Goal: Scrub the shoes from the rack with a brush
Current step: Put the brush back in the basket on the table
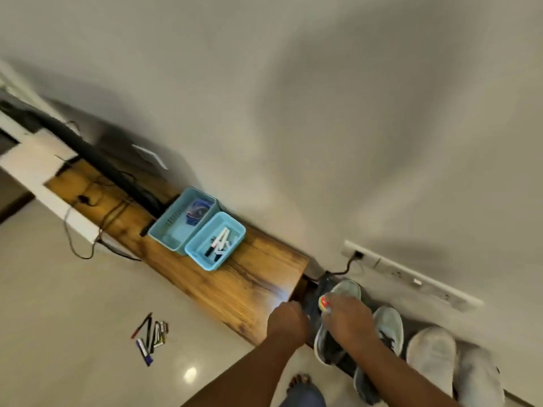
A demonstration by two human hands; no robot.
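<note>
A pale teal sneaker (342, 292) sits on the dark shoe rack (348, 366) at the lower right, beside the end of a wooden cabinet. My right hand (348, 318) lies over that sneaker and grips a brush (324, 304) with a yellow and red end. My left hand (286, 320) is curled at the sneaker's left side, by the cabinet's corner; what it holds is hidden. A second teal sneaker (389, 324) stands just to the right, partly under my right forearm. Two white shoes (433, 352) follow further right.
The long wooden cabinet (252, 277) carries two light blue baskets (216, 245) with markers and small items. Pens and markers (151, 336) lie scattered on the glossy floor. A white socket strip (411, 277) with a plugged cable runs along the wall. My bare foot (299, 381) is below.
</note>
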